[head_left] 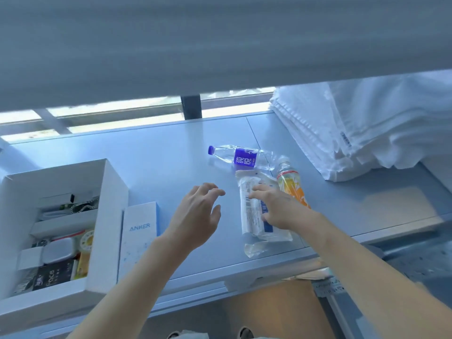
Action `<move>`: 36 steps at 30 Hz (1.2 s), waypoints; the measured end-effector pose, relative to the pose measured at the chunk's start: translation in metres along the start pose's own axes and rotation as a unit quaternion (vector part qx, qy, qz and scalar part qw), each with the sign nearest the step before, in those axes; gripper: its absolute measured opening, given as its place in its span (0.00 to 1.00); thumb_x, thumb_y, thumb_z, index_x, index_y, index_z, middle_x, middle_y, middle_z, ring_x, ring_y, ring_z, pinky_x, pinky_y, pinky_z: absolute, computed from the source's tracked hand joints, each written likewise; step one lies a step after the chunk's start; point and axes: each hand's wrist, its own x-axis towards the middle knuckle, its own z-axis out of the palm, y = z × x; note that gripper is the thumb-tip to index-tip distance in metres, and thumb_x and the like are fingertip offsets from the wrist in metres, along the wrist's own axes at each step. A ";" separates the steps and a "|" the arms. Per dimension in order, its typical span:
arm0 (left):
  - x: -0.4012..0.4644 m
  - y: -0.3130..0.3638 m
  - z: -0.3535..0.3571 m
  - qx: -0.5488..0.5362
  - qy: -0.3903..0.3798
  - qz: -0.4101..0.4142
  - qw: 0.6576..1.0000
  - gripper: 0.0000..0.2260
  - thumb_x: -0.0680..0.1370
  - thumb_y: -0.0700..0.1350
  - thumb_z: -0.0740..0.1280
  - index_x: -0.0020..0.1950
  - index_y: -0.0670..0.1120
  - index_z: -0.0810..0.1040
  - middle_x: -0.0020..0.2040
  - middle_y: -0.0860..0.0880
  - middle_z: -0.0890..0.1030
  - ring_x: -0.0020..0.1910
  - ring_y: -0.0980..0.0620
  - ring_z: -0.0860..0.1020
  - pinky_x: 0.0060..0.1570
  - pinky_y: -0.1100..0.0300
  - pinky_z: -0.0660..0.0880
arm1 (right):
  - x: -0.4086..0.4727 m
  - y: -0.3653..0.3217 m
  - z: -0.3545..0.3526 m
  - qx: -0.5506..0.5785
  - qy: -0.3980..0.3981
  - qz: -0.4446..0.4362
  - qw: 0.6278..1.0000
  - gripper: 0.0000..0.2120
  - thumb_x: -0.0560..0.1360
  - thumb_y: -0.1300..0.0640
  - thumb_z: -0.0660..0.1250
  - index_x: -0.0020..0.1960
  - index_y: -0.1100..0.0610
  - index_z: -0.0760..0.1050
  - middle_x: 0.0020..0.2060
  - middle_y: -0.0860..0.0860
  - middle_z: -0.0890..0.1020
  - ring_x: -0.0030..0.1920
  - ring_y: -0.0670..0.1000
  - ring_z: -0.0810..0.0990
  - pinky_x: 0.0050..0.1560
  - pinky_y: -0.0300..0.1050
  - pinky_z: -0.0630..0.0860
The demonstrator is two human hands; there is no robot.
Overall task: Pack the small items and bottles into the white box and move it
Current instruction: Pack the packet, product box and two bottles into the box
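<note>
The white box (111, 192) stands at the left of the tabletop, holding several small items. A clear water bottle (241, 156) with a purple cap and label lies on its side at the middle. Beside it lies an orange drink bottle (291, 185). A clear plastic packet (254, 211) of white items lies in front of the bottles. My right hand (281, 206) rests on the packet with fingers spread over it. My left hand (198, 216) hovers open just left of the packet, holding nothing.
A white Anker carton (139, 238) leans against the box's right wall. A stack of folded white towels (354, 128) fills the back right. A window sill and rail run along the far edge. The table's front edge (220, 282) is near my arms.
</note>
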 end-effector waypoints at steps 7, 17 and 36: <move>-0.014 0.005 0.049 -0.023 -0.027 -0.036 0.999 0.18 0.81 0.48 0.65 0.72 0.51 0.73 0.70 0.53 0.72 0.68 0.50 0.70 0.66 0.55 0.70 | 0.005 0.004 0.028 -0.040 0.020 -0.044 0.998 0.29 0.73 0.50 0.77 0.72 0.45 0.75 0.72 0.45 0.71 0.72 0.51 0.67 0.71 0.52 0.69; -0.046 -0.022 0.058 -0.029 0.027 -0.121 0.992 0.25 0.75 0.32 0.64 0.69 0.51 0.74 0.68 0.56 0.71 0.62 0.51 0.71 0.56 0.57 0.76 | 0.030 -0.043 0.057 -0.002 0.083 -0.005 0.997 0.18 0.79 0.51 0.68 0.68 0.52 0.78 0.63 0.52 0.74 0.64 0.56 0.70 0.64 0.50 0.73; -0.041 -0.022 0.062 -0.077 0.081 -0.249 0.962 0.16 0.77 0.40 0.68 0.66 0.46 0.75 0.39 0.54 0.75 0.38 0.49 0.75 0.39 0.56 0.69 | 0.016 -0.015 0.052 -0.141 -0.010 -0.013 0.990 0.50 0.66 0.55 0.66 0.83 0.44 0.46 0.82 0.52 0.48 0.80 0.61 0.49 0.79 0.60 0.56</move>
